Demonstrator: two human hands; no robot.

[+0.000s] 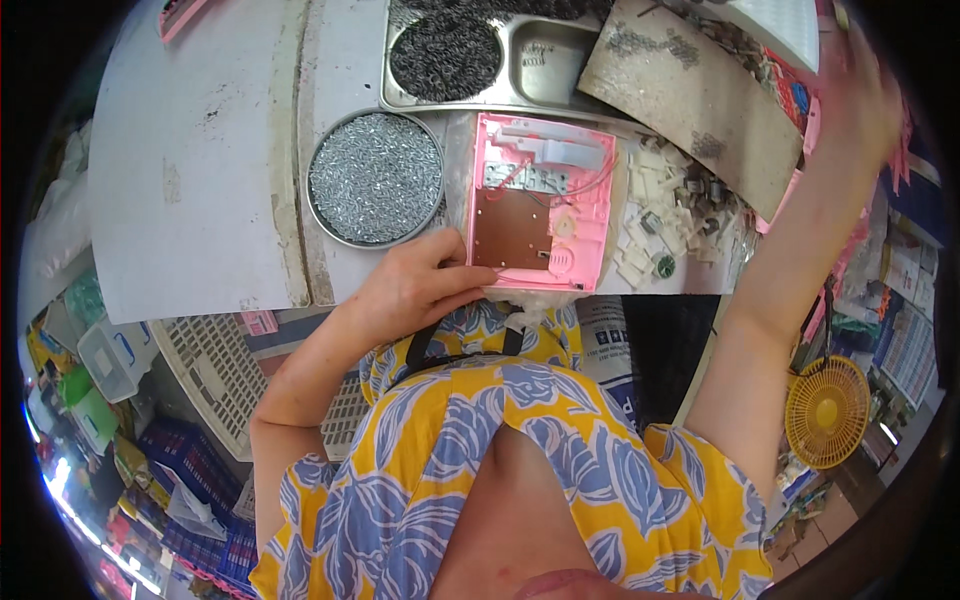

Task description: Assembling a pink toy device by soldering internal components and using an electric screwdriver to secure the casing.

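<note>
A pink plastic casing (592, 243) lies open-side up at the table's front edge. Inside it are a brown circuit board (512, 232), a metal plate with holes (522, 178), a grey-white plastic piece (562, 152) and thin wires. My left hand (425, 280) is closed at the casing's near left corner, thumb and fingers pinching its edge. Stretched out to the far right, my right hand (862, 85) is smeared by motion beside pink plastic pieces (812, 125); its fingers cannot be made out.
Left of the casing stands a round tray of small silver screws (375, 178). Behind it, a steel tray (440, 106) holds dark springs (445, 55). A stained board (690, 90) leans over its right side. White plastic parts (660, 215) lie right; a yellow fan (827, 412) hangs lower right.
</note>
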